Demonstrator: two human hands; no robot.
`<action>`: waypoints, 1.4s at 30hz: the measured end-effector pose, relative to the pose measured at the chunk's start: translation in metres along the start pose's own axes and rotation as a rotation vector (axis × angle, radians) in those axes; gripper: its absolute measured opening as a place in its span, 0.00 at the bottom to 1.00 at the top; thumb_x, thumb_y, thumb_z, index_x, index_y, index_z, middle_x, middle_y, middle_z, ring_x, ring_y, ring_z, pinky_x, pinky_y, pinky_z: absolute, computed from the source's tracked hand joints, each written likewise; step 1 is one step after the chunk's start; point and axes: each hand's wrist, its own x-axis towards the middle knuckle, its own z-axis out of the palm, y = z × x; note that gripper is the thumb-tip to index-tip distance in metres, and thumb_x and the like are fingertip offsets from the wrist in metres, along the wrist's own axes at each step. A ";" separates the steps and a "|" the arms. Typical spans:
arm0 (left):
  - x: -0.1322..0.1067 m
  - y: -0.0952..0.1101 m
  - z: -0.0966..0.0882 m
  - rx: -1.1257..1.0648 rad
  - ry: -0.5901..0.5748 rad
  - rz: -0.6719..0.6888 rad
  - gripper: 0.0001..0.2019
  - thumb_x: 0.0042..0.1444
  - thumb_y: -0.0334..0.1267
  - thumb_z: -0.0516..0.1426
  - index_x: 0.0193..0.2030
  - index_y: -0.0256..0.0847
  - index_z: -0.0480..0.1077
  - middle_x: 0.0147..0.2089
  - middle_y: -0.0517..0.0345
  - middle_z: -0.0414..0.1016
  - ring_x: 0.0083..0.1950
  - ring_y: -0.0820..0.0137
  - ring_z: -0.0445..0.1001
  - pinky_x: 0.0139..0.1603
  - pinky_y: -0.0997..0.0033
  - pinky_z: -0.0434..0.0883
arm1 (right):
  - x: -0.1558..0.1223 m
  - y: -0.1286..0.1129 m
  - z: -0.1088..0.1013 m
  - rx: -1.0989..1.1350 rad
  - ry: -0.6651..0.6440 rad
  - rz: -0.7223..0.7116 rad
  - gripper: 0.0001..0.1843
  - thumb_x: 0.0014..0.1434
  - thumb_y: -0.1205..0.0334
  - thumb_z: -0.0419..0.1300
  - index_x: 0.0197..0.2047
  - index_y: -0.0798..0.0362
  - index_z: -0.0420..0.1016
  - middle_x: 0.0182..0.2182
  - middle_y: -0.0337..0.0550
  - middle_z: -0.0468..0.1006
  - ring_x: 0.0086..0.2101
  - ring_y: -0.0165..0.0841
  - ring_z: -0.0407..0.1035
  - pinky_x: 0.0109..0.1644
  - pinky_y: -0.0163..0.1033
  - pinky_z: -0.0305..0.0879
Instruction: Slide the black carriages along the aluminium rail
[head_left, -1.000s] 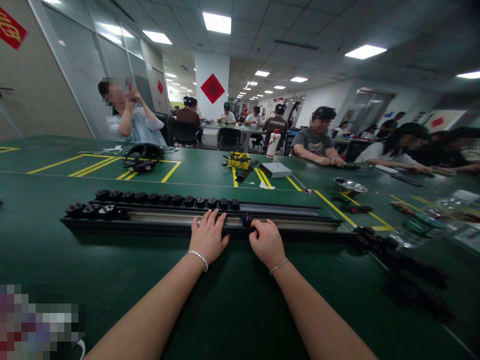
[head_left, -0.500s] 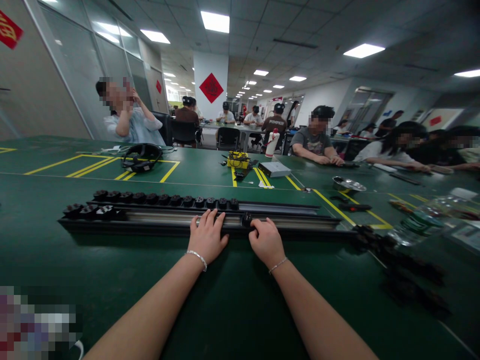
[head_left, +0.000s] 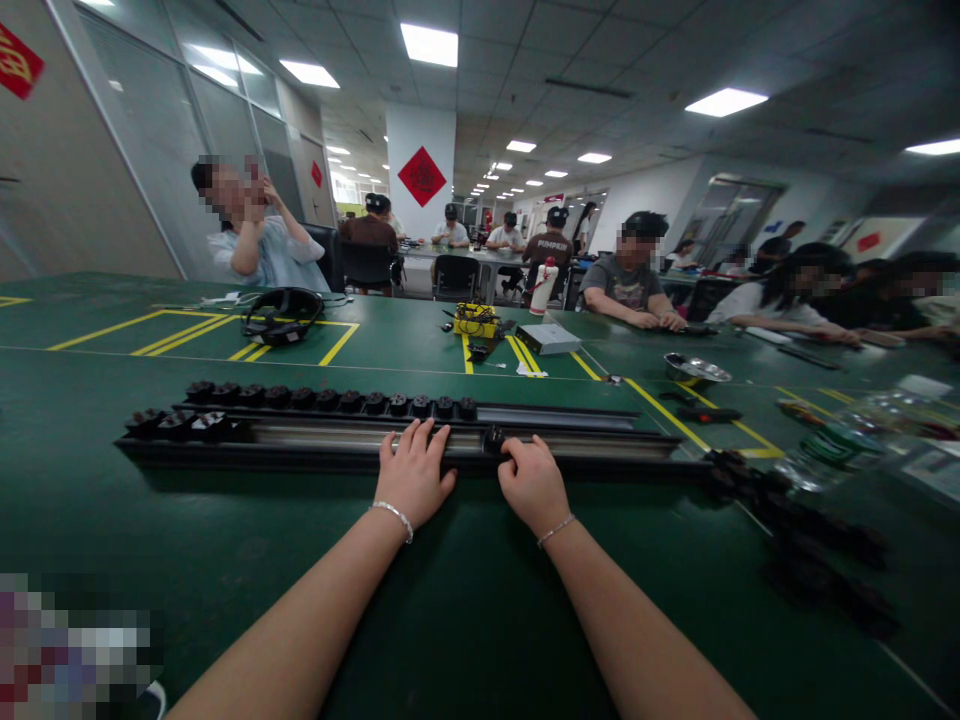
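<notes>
A long black rail (head_left: pixel 600 446) with a silver channel lies across the green table (head_left: pixel 450 600) in front of me. My left hand (head_left: pixel 412 475) rests flat on the rail, fingers stretched over it. Just to its right, my right hand (head_left: pixel 531 483) is curled, its fingertips pinching a small black module (head_left: pixel 494 439) seated in the rail. A row of several similar black modules (head_left: pixel 330 399) lines a second rail behind, and a few more (head_left: pixel 180 422) sit at the near rail's left end.
A pile of loose black parts (head_left: pixel 795 535) lies at the right. A clear plastic bottle (head_left: pixel 862 440) lies beyond it. A black headset (head_left: pixel 283 312), a yellow box (head_left: pixel 478 320), a grey box (head_left: pixel 551 339) and a metal bowl (head_left: pixel 694 371) sit further back. Several people sit around the tables.
</notes>
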 end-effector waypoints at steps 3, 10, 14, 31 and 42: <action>0.000 0.000 0.002 -0.003 0.011 0.004 0.27 0.51 0.46 0.51 0.59 0.45 0.57 0.63 0.51 0.56 0.64 0.59 0.50 0.60 0.52 0.46 | 0.000 0.000 0.001 0.001 0.005 -0.003 0.12 0.49 0.71 0.47 0.32 0.52 0.70 0.24 0.39 0.72 0.30 0.29 0.64 0.57 0.41 0.50; 0.000 0.000 0.001 -0.003 0.012 0.012 0.27 0.51 0.46 0.50 0.59 0.45 0.57 0.63 0.51 0.57 0.63 0.59 0.50 0.60 0.51 0.47 | -0.001 0.003 0.003 0.004 0.033 -0.025 0.12 0.49 0.71 0.47 0.31 0.52 0.70 0.23 0.38 0.71 0.28 0.29 0.64 0.57 0.42 0.50; 0.000 0.000 -0.001 -0.004 0.006 0.013 0.27 0.51 0.47 0.50 0.59 0.45 0.57 0.63 0.51 0.57 0.64 0.59 0.50 0.60 0.52 0.47 | -0.001 0.002 0.001 0.012 0.026 -0.024 0.12 0.49 0.71 0.47 0.31 0.52 0.70 0.24 0.38 0.72 0.29 0.29 0.64 0.58 0.41 0.50; 0.000 0.001 -0.001 -0.004 -0.004 -0.005 0.27 0.50 0.46 0.51 0.59 0.46 0.57 0.63 0.52 0.56 0.64 0.59 0.50 0.61 0.52 0.46 | 0.000 0.002 0.002 -0.016 0.045 -0.013 0.12 0.48 0.71 0.47 0.30 0.52 0.69 0.22 0.38 0.70 0.28 0.30 0.63 0.57 0.41 0.51; 0.000 0.002 -0.002 -0.012 -0.022 -0.015 0.28 0.51 0.46 0.51 0.59 0.46 0.57 0.63 0.51 0.56 0.64 0.59 0.49 0.61 0.52 0.46 | -0.003 0.005 -0.002 -0.040 0.043 0.023 0.11 0.49 0.69 0.48 0.31 0.51 0.70 0.22 0.37 0.71 0.27 0.29 0.63 0.56 0.42 0.49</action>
